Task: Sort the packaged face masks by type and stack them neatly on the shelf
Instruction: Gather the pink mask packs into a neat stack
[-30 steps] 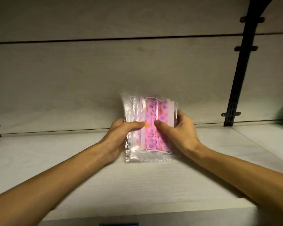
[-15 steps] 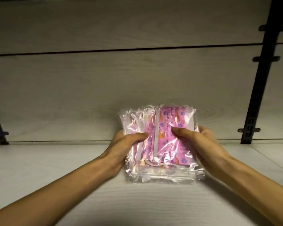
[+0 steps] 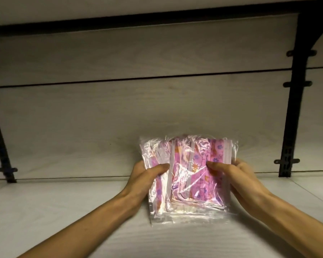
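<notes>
A stack of pink flower-print face masks in clear plastic packets [image 3: 189, 175] stands tilted on its lower edge on the pale wooden shelf [image 3: 63, 211], near the back wall. My left hand [image 3: 145, 178] grips the stack's left side, thumb on the front, fingers hidden behind. My right hand [image 3: 237, 177] grips the right side the same way. The packets are slightly fanned, with some edges sticking out on the left.
A black slotted upright with brackets [image 3: 295, 108] runs down the back wall at the right. Another black upright [image 3: 0, 138] stands at the far left. An upper shelf edge [image 3: 138, 25] crosses the top of the view.
The stack has come toward me and sits larger in view, held between both hands throughout. The packets have fanned out a little on the left. The camera has tilted upward.
</notes>
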A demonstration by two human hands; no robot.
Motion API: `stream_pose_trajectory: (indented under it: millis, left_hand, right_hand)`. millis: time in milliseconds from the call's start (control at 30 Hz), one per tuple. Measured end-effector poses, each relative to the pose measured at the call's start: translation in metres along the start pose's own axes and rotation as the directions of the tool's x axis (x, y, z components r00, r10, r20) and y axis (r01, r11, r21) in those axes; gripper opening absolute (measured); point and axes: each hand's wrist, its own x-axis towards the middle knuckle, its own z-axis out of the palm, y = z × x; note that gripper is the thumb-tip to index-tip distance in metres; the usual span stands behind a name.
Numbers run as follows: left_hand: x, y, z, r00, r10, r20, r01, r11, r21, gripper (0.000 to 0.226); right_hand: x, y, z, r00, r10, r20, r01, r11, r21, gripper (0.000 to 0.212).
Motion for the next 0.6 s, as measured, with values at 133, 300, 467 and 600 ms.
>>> stream_pose_trajectory:
  millis: [133, 300, 467, 600]
  left_hand:
    - [0.000, 0.005, -0.001, 1.000, -0.012, -0.009, 0.011, 1.000, -0.027, 0.027]
    - [0.003, 0.007, -0.005, 0.999, 0.004, -0.043, -0.005, 0.999, -0.044, 0.023]
    - [0.005, 0.009, -0.008, 0.997, 0.039, -0.061, -0.040, 0.999, -0.024, 0.020]
    - [0.004, 0.011, -0.008, 0.997, 0.053, -0.052, -0.055, 0.998, -0.030, 0.029]
  right_hand:
    - [0.000, -0.002, 0.001, 1.000, -0.004, -0.011, 0.004, 1.000, 0.030, 0.003]
    - [0.000, -0.003, -0.002, 0.999, 0.009, -0.042, -0.007, 0.999, 0.031, 0.012]
    - [0.000, -0.007, -0.004, 0.999, 0.015, -0.050, -0.016, 1.000, -0.011, 0.028]
    - [-0.001, -0.011, -0.006, 0.995, 0.099, 0.006, -0.098, 0.995, -0.022, 0.027]
